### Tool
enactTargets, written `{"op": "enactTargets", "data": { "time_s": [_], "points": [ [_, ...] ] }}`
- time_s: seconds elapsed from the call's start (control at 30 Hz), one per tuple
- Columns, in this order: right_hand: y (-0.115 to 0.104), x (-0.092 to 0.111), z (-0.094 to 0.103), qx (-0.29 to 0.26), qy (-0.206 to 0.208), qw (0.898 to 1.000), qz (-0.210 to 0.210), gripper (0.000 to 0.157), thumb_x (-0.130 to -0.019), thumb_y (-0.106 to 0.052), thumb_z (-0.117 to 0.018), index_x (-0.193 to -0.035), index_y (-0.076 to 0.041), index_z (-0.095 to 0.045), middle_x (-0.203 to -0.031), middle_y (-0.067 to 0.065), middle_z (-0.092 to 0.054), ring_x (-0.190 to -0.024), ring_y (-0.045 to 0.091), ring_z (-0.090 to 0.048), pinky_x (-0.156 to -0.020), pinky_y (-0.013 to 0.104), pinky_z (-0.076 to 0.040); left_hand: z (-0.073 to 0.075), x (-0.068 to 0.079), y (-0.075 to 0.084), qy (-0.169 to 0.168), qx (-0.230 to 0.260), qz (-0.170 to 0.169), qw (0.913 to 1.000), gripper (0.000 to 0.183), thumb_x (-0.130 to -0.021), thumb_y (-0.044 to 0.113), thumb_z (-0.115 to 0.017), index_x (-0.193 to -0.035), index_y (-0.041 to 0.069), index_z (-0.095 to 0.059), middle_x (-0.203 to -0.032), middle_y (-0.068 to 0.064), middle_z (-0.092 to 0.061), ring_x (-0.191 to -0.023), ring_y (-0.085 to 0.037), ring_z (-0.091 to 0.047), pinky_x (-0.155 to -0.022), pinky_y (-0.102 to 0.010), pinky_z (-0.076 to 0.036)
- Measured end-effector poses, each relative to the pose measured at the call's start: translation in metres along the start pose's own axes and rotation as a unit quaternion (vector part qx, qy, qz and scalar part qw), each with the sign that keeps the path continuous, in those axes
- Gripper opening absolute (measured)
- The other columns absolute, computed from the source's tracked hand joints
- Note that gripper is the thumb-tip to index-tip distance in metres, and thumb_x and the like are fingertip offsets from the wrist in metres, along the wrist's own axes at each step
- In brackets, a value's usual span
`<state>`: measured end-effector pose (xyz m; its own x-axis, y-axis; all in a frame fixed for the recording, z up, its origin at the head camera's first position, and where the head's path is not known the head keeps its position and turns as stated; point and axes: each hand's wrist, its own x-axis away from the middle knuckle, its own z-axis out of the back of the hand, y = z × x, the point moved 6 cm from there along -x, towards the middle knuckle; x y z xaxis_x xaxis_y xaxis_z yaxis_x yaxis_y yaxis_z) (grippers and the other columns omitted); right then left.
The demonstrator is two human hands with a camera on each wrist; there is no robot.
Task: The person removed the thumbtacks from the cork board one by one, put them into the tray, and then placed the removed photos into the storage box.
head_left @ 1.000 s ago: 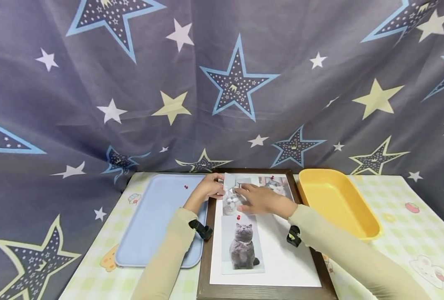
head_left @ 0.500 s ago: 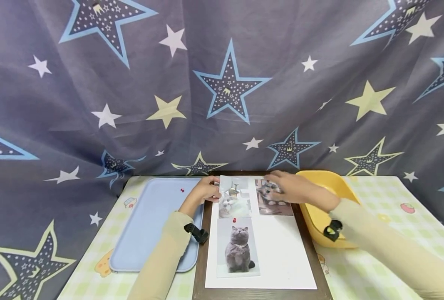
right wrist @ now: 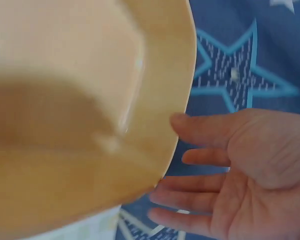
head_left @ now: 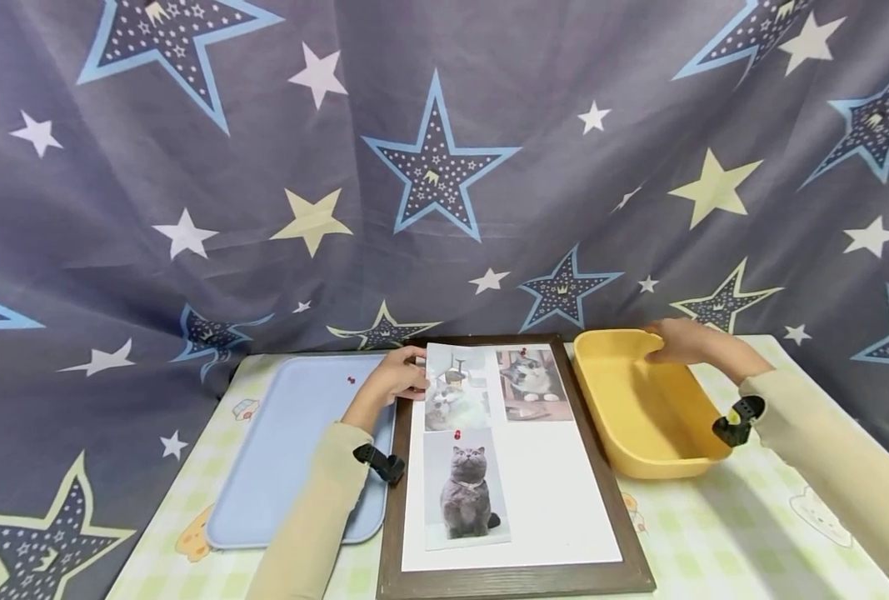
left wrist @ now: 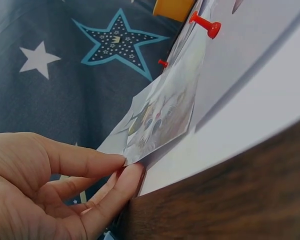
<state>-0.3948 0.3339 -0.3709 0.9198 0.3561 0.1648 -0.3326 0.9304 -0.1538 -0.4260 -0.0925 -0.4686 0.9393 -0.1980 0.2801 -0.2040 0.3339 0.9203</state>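
My left hand (head_left: 395, 375) pinches the left edge of a cat photo (head_left: 456, 400) at the top left of a framed white board (head_left: 564, 500). In the left wrist view, the photo's near corner sits between thumb and fingers, and the photo bends up off the board. Below it lies a grey cat photo (head_left: 467, 492) with a red push pin (head_left: 457, 434) at its top. Another cat photo (head_left: 536, 387) at the upper right bears a red push pin (head_left: 522, 352). My right hand (head_left: 687, 342) grips the far right rim of a yellow tray (right wrist: 160, 100), thumb at the inner side, fingers outside.
A flat blue tray (head_left: 264, 492) stands left of the board, with one red push pin (head_left: 351, 379) near its far end. A checked cloth (head_left: 699, 542) covers the table. The star-patterned curtain (head_left: 384, 275) hangs close behind.
My right hand has left the top left photo, passed over the right photo and taken the yellow tray's rim. My left hand stays at the photo's edge. The head view has shifted slightly.
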Motion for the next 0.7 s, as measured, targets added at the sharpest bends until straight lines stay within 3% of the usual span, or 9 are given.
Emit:
{"op": "enactTargets", "data": {
  "time_s": [0.1,0.2,0.47,0.7],
  "points": [
    [0.018,0.003,-0.007,-0.068,-0.062,0.995,-0.027,0.06,-0.098,-0.011,-0.063,-0.142,0.021,-0.039,-0.134,0.045,-0.05,-0.11,0.054,-0.062,-0.081,0.053,-0.06,0.001,0.0,-0.002,-0.007,0.001,-0.001,1.0,0.061,-0.09,-0.01,-0.064,-0.146,0.005,-0.048,-0.135,-0.027,-0.053,-0.098,-0.025,-0.066,-0.076,-0.033,-0.064],
    [0.03,0.008,-0.014,-0.158,-0.104,0.98,-0.063,0.064,-0.098,-0.003,-0.057,-0.149,0.019,-0.027,-0.138,0.045,-0.048,-0.111,0.051,-0.063,-0.077,0.048,-0.063,0.001,-0.001,-0.004,-0.01,0.006,-0.004,0.9999,0.061,-0.09,-0.01,-0.064,-0.147,0.006,-0.048,-0.136,-0.026,-0.055,-0.099,-0.025,-0.066,-0.076,-0.032,-0.064],
    [0.048,0.014,-0.024,-0.286,-0.144,0.943,-0.095,0.073,-0.092,0.004,-0.055,-0.155,0.013,-0.02,-0.14,0.039,-0.047,-0.106,0.029,-0.068,-0.085,0.044,-0.063,0.007,-0.003,-0.002,-0.009,0.03,-0.019,0.9994,0.062,-0.091,-0.01,-0.064,-0.148,0.008,-0.048,-0.128,-0.022,-0.06,-0.092,-0.019,-0.066,-0.074,-0.028,-0.063],
    [0.065,0.018,-0.028,-0.349,-0.16,0.917,-0.111,0.07,-0.099,0.0,-0.053,-0.156,0.015,-0.013,-0.135,0.034,-0.056,-0.108,0.024,-0.068,-0.091,0.043,-0.061,0.017,0.005,0.021,0.007,0.059,-0.054,0.9967,0.064,-0.091,-0.01,-0.064,-0.15,0.008,-0.046,-0.113,-0.013,-0.061,-0.088,-0.016,-0.064,-0.086,-0.037,-0.063]
  ]
}}
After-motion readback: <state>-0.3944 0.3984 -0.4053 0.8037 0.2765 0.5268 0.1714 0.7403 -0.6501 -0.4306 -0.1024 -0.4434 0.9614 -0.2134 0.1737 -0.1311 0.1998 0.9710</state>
